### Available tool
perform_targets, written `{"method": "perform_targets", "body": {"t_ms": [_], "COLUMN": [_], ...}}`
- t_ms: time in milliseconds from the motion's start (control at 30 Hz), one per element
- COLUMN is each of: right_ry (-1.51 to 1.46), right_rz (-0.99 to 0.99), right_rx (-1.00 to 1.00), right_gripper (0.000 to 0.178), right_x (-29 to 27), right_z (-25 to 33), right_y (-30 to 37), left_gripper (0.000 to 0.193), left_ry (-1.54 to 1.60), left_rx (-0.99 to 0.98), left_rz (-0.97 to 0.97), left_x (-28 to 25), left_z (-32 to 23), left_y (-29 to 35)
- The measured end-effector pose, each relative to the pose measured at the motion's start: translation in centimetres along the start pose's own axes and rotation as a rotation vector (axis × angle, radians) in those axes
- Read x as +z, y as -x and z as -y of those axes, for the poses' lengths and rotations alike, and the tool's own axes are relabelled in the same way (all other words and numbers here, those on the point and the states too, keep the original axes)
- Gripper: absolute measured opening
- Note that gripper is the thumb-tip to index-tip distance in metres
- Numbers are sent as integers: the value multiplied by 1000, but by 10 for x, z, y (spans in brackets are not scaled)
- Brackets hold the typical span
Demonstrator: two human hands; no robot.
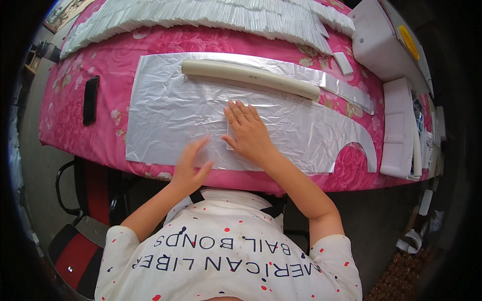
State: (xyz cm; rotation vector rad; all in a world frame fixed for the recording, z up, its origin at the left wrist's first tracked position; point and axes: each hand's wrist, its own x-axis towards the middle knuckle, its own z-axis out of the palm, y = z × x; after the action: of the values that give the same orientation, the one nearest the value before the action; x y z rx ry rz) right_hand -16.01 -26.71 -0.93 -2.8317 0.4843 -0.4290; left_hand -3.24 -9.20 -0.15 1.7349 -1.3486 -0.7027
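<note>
- Pink flowered cloth (65, 120) spreads across my feed, with dense rows of white packets (201, 17) along its far side (quite a crowd up there!).
- Centre stage: a crinkled, silvery plastic sheet (168, 110), laid out on the cloth with its long axis running left to right.
- Right hand (249, 134) is down, palm flat on the sheet, fingers straight and pointing away from the wearer: pressing, I'd say, not clutching.
- Left hand (188, 163) comes through blurred over the near part of the sheet, fingers parted, nothing visible in its grasp; contact, I can't tell.
- Key relation from where I sit: the cream tube (248, 76) lies on the sheet's far part, just beyond the right fingertips and crosswise to them, its right end angled slightly nearer the wearer. Right hand's closer; left is well apart.
</note>
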Motion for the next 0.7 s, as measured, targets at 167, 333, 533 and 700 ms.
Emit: {"method": "perform_targets", "body": {"t_ms": [167, 333, 533, 700], "right_ry": [-203, -536, -551, -401], "right_rz": [98, 288, 162, 229], "right_rx": [169, 94, -205, -212], "right_gripper": [82, 81, 44, 15], "right_x": [37, 58, 39, -7], "right_z": [46, 137, 135, 74], "right_y": [6, 20, 5, 2], "left_gripper": [32, 23, 14, 18], "left_ry": [797, 1021, 331, -239], "left_rx": [-715, -909, -626, -207], "left_rz": [104, -252, -4, 134], "left_x": [-19, -13, -41, -50], "left_z": [19, 26, 18, -15], "left_y": [88, 110, 88, 31]}}
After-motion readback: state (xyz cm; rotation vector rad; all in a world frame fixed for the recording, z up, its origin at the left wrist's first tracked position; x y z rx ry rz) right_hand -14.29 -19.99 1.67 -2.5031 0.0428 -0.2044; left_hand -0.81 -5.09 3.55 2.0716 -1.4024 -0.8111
